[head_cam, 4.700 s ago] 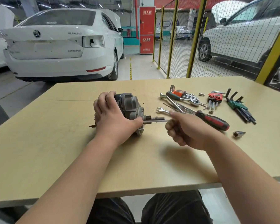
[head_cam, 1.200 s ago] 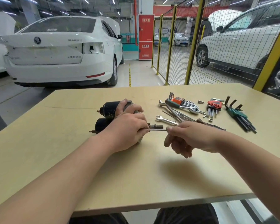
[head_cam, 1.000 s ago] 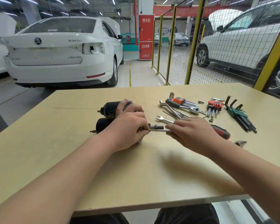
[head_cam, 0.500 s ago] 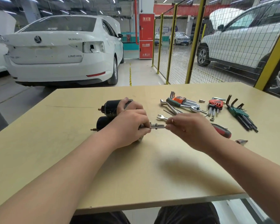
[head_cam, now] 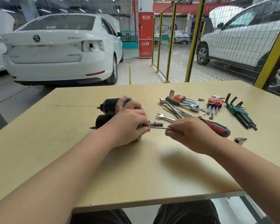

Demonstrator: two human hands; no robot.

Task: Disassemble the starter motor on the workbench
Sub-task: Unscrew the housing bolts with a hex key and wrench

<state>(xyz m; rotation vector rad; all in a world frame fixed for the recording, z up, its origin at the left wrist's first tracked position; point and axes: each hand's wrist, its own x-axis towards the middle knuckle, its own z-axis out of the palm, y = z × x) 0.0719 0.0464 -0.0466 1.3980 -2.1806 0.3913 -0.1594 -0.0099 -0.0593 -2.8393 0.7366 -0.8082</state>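
Left hand (head_cam: 128, 125) hides starter motor (head_cam: 109, 105); wrenches (head_cam: 166, 117) nearby

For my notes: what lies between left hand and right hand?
A thin silver metal rod, pinched by the right hand, reaches to the left hand; head view.

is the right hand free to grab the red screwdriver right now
Probably not at once: the right hand pinches the thin rod, but the red screwdriver lies just behind it with nothing between.

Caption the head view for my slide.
Left hand grips the starter motor; right hand pinches a thin rod.
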